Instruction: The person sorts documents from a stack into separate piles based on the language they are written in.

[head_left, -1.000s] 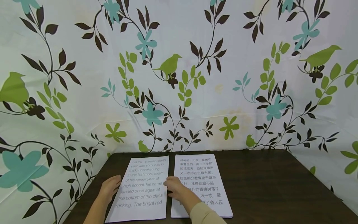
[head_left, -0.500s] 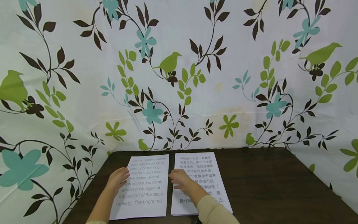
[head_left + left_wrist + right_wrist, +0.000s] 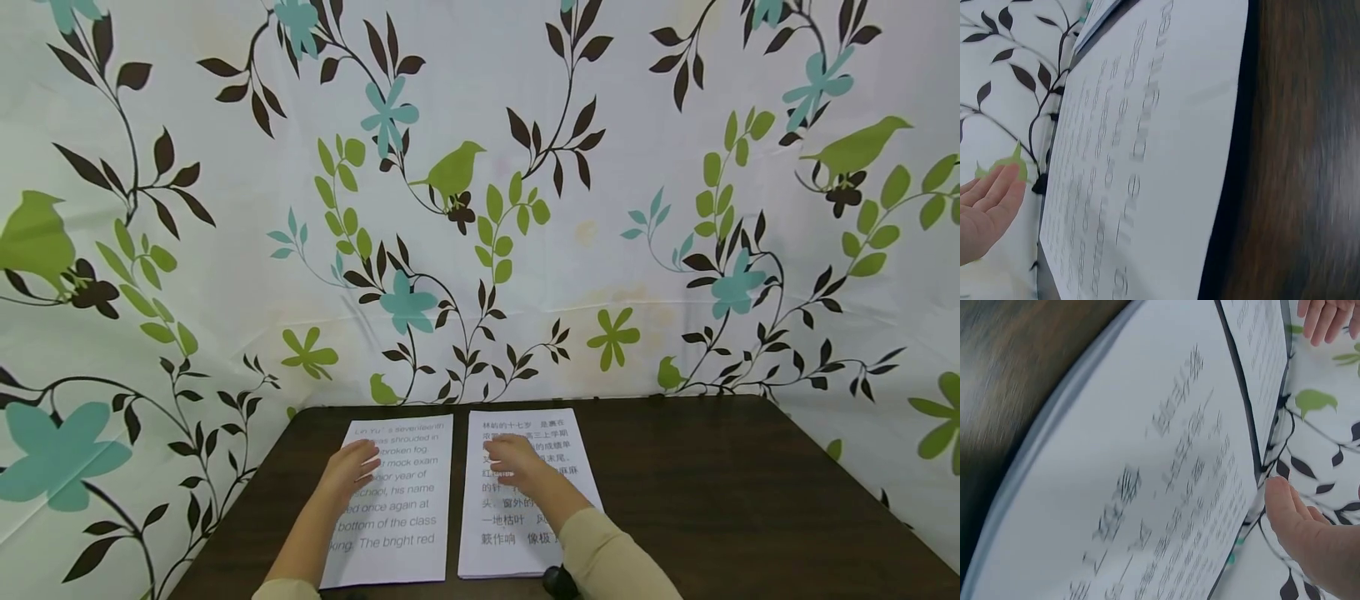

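Two white paper items lie side by side on the dark wooden table (image 3: 675, 483). The left one is a sheet with English print (image 3: 405, 508), the right a thin stack with Chinese print (image 3: 525, 525). My left hand (image 3: 354, 468) lies over the upper left part of the English sheet, fingers straight. My right hand (image 3: 516, 461) lies over the upper part of the Chinese stack, fingers extended. Neither hand grips anything. The left wrist view shows the English sheet (image 3: 1147, 156) and straight fingertips (image 3: 988, 203). The right wrist view shows the Chinese stack (image 3: 1166, 487) and my thumb (image 3: 1297, 528).
A white cloth backdrop (image 3: 480, 208) printed with leaves, flowers and birds rises right behind the table's far edge and wraps both sides. Bare tabletop stretches to the right of the Chinese stack.
Both hands slid away from me up the pages. The left went from the sheet's left edge onto the print; the right went from the gap between pages onto the Chinese stack.
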### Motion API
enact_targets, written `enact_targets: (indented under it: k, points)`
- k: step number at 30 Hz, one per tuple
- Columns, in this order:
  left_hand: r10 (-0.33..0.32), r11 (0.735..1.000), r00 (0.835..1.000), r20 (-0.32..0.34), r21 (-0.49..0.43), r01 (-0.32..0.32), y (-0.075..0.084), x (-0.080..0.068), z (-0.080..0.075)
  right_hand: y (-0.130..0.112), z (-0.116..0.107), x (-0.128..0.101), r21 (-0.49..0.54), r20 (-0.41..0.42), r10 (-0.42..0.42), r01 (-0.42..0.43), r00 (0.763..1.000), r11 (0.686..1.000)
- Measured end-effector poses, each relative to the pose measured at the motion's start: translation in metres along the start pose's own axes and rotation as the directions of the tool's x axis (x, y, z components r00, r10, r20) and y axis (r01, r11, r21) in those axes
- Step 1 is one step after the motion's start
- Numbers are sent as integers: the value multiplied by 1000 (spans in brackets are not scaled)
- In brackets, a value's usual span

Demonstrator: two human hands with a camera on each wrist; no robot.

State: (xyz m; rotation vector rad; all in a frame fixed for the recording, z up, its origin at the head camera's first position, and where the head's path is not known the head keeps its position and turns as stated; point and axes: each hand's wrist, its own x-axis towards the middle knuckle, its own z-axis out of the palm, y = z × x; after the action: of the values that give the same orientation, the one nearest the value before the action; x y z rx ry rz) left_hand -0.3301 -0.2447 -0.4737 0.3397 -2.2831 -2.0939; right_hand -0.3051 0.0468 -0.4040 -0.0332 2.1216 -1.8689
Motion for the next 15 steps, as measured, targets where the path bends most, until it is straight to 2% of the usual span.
enact_targets:
  k: [7, 13, 15]
  points:
    - [21, 1000, 998, 64, -8, -21, 24, -23, 32, 5, -24, 1, 8, -62, 4, -3, 998, 1000]
    - [29, 1000, 996, 90, -10, -28, 48, -45, 59, 3, -44, -3, 3, -114, 5, -4, 993, 1000]
    - [27, 1000, 995, 99, -17, -25, 49, -46, 65, 2, -50, -4, -13, -126, 7, -9, 992, 1000]
